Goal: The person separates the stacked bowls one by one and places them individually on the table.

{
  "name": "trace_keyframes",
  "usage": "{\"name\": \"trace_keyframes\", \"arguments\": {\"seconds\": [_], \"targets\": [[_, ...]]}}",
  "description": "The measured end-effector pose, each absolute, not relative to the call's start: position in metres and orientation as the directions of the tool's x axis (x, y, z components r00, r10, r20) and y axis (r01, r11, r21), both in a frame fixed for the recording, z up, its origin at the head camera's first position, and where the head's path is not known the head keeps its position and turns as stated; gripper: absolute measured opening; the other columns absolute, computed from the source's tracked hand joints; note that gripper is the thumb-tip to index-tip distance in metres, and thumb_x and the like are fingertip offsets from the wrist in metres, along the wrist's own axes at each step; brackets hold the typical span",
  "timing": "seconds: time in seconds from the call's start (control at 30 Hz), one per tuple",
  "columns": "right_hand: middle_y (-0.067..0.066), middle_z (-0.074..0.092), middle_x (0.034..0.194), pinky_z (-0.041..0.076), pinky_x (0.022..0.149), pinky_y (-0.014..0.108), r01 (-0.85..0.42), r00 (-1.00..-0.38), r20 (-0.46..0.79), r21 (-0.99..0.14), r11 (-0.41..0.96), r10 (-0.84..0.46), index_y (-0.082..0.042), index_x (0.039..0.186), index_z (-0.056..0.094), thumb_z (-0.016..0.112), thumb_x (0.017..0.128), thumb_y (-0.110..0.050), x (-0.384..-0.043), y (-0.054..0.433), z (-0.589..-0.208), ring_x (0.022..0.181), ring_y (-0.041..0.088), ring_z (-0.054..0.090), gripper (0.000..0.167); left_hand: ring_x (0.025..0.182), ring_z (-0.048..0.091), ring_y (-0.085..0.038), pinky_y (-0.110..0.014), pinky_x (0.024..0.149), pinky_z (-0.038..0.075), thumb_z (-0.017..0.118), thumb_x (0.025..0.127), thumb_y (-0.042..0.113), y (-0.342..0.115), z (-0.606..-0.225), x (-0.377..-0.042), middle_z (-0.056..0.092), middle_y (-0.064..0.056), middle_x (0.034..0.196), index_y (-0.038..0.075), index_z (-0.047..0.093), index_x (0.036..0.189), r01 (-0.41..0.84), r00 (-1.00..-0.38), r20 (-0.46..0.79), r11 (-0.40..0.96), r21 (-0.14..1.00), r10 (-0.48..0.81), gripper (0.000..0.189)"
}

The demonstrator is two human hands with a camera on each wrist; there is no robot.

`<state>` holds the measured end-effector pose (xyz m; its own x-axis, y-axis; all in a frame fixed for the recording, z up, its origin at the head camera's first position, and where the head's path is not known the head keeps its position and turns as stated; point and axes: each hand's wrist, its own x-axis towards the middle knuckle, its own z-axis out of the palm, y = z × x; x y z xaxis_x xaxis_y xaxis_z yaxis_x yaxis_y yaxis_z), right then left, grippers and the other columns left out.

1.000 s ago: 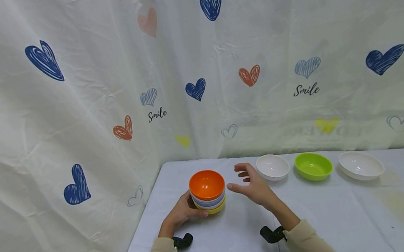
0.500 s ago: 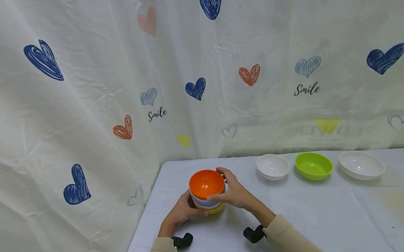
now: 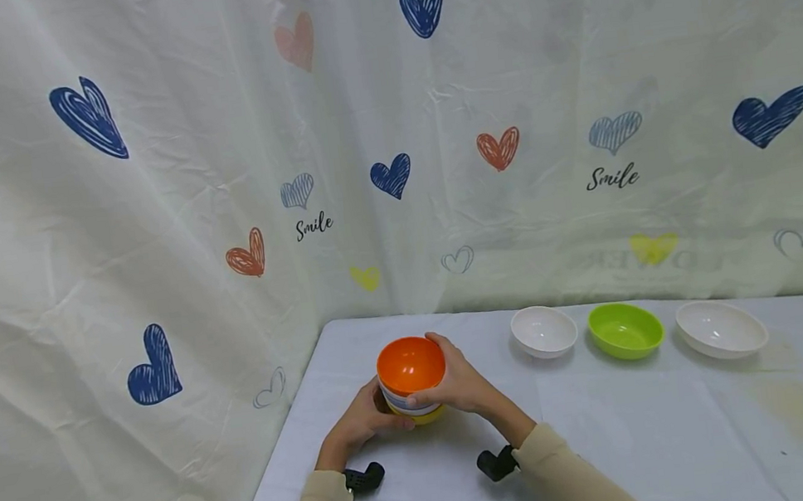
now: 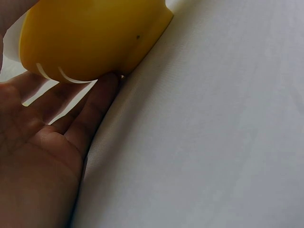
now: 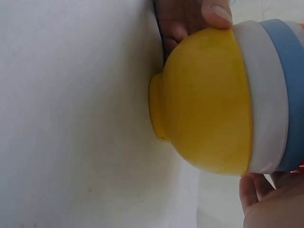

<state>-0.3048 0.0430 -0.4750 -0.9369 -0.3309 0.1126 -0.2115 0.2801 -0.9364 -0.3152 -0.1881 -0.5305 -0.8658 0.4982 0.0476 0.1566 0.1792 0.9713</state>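
Stack of bowls [image 3: 407, 382] stands on the white-covered surface [image 3: 432, 497], between two hands. The yellow bowl [image 5: 209, 104] is lowest, above it show a whitish bowl [image 5: 266, 97] and a blue bowl [image 5: 289, 90], and the orange bowl [image 3: 410, 358] is on top. The left hand [image 3: 358, 423] has its grip curved round the yellow bowl, spread as wide as this bowl. The right hand [image 3: 460, 381] grips the upper part of the stack, its thumb in front and its fingers at the far side. Farther right, a small white bowl [image 3: 544, 331], a green bowl [image 3: 625, 330] and a wide white bowl [image 3: 721, 328] stand in a row.
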Motion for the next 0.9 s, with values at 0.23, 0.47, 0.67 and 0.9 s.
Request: {"name": "trace_keyframes", "arguments": {"seconds": [0.23,0.47,0.67,0.9], "targets": [[0.009,0.051,0.148,0.053,0.106,0.051,-0.232,-0.929,0.152,-0.95,0.21,-0.337,-0.012,0.157,0.027,0.093,0.073,-0.033,-0.3051,0.0419,-0.4772,0.128,0.028,0.055,0.109,0.129,0.054,-0.023,-0.032,0.113,0.043,0.087,0.081,0.01,-0.1879,-0.528,-0.3155,0.055,0.001,0.147,0.028,0.045,0.149,0.167,-0.862,0.059,0.172,0.971,0.504,0.082],[0.005,0.054,0.144,0.052,0.106,0.052,-0.215,-0.934,0.15,-0.961,0.175,-0.324,-0.016,0.153,0.034,0.093,0.074,-0.028,-0.3043,0.0413,-0.4791,0.128,0.027,0.056,0.099,0.128,0.055,-0.023,-0.032,0.112,0.044,0.088,0.08,0.011,-0.1876,-0.5291,-0.3163,0.055,0.0,0.147,0.027,0.045,0.149,0.163,-0.863,0.054,0.174,0.971,0.502,0.083],[0.004,0.055,0.143,0.052,0.106,0.052,-0.209,-0.939,0.15,-0.964,0.166,-0.309,-0.017,0.153,0.035,0.093,0.074,-0.026,-0.3039,0.0411,-0.4799,0.127,0.026,0.057,0.098,0.127,0.055,-0.023,-0.031,0.111,0.045,0.088,0.08,0.012,-0.1875,-0.531,-0.3176,0.055,-0.001,0.146,0.028,0.044,0.149,0.166,-0.861,0.057,0.173,0.971,0.505,0.084],[0.005,0.053,0.144,0.052,0.105,0.054,-0.242,-0.937,0.186,-0.956,0.167,-0.297,-0.015,0.153,0.036,0.093,0.073,-0.023,-0.3038,0.0398,-0.4816,0.128,0.027,0.056,0.098,0.127,0.056,-0.023,-0.031,0.11,0.046,0.089,0.078,0.01,-0.1878,-0.5309,-0.3163,0.056,-0.001,0.146,0.027,0.044,0.149,0.166,-0.867,0.057,0.179,0.97,0.495,0.085]]}}
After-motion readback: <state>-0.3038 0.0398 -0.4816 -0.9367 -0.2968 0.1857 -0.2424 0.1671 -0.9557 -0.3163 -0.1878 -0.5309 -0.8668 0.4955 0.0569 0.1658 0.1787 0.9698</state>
